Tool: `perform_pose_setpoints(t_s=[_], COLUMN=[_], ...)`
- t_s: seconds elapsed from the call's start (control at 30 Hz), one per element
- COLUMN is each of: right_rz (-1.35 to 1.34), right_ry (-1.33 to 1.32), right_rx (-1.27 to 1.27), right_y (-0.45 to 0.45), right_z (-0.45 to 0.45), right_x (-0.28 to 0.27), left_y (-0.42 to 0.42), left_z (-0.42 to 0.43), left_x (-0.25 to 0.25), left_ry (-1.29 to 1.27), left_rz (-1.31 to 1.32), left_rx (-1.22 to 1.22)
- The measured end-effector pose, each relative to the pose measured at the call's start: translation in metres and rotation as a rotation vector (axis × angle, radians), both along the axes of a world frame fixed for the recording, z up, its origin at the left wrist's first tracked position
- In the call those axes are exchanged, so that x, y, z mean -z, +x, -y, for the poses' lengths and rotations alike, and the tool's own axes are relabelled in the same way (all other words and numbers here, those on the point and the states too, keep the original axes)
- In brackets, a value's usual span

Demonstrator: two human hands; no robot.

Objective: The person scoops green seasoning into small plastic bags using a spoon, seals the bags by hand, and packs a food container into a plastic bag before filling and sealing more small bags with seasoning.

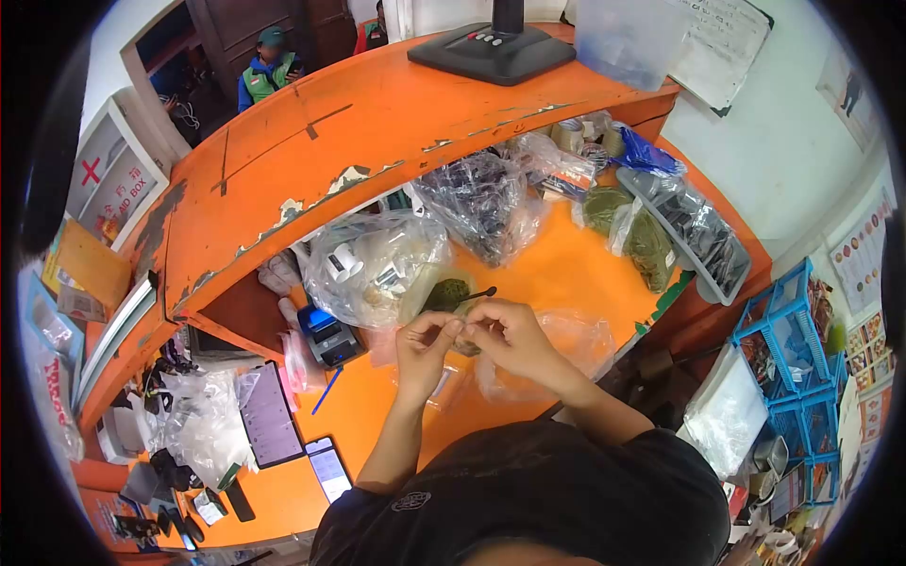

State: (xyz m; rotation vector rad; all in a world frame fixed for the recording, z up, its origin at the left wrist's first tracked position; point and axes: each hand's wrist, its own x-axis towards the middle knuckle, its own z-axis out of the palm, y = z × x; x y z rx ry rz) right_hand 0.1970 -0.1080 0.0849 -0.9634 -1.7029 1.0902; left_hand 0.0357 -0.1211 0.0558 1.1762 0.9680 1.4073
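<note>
My left hand (427, 347) and my right hand (514, 341) meet fingertip to fingertip above the orange desk (387, 415). Both pinch something small, hidden by the fingers; a bit of see-through, greenish material shows just under them. Beyond the fingertips is dark green, fine loose stuff (447, 293), with a black-handled scoop or spoon (478, 294) beside it. A thin clear plastic bag (576, 354) lies under and right of my right hand. Near my left wrist a small clear packet (445, 387) rests on the desk.
Large clear bags (377, 269) and a bag of dark packets (481, 203) lie behind my hands. Green-filled bags (649, 250) and a grey tray (703, 236) sit right. A card terminal (330, 335), tablet (269, 415) and phone (328, 469) lie left. The raised orange counter (283, 160) curves overhead.
</note>
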Motion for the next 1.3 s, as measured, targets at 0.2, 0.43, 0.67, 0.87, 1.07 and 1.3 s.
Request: perform_pose_setpoints(t_s=[0.2, 0.43, 0.67, 0.87, 1.07, 1.3], right_rz=[-0.070, -0.228, -0.150, -0.376, 0.075, 0.297], right_ry=[-0.074, -0.235, -0.203, 0.534, 1.849, 1.287], right_rx=[-0.041, -0.029, 0.023, 0.624, 1.260, 1.152], right_y=[-0.008, 0.033, -0.001, 0.052, 0.166, 0.231], right_z=[0.000, -0.001, 0.017, 0.004, -0.091, -0.178], right_x=[0.016, 0.026, 0.006, -0.065, -0.263, -0.360], left_y=[0.006, -0.039, -0.006, -0.018, -0.041, -0.032], left_z=[0.007, -0.013, -0.008, 0.003, 0.009, 0.010], left_x=[0.011, -0.007, 0.008, 0.001, 0.024, 0.030], left_ry=[0.062, 0.127, 0.009, 0.057, 0.080, 0.069], left_rz=[0.020, 0.126, 0.127, 0.104, 0.036, 0.040], left_rx=[-0.033, -0.458, -0.146, -0.234, -0.218, -0.182])
